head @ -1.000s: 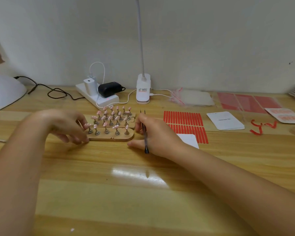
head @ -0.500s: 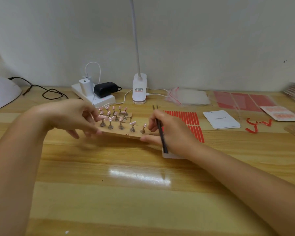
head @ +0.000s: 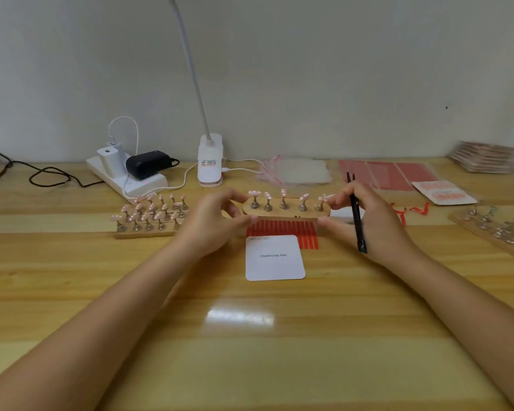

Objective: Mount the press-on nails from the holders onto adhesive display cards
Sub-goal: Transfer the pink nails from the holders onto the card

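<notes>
- We note the left hand [head: 212, 222] pinching one end of a wooden nail holder [head: 285, 211], the right hand [head: 368, 221] pinching the other end.
- Right hand also grips black tweezers [head: 356, 215].
- Holder is raised between both hands, five pink nails [head: 283, 193] upright.
- White display card [head: 274, 258] lies below the holder, nearer us.

1. I log this as a small home craft bench for nail work: pale wooden tabletop [head: 101, 307] against a plain white wall [head: 309, 69].
2. Evidence: wooden racks of pink press-on nails on metal stands [head: 149, 216], white clip-on gooseneck lamp [head: 209, 161], white power strip with chargers [head: 128, 176], red adhesive strip sheets [head: 386, 175].
</notes>
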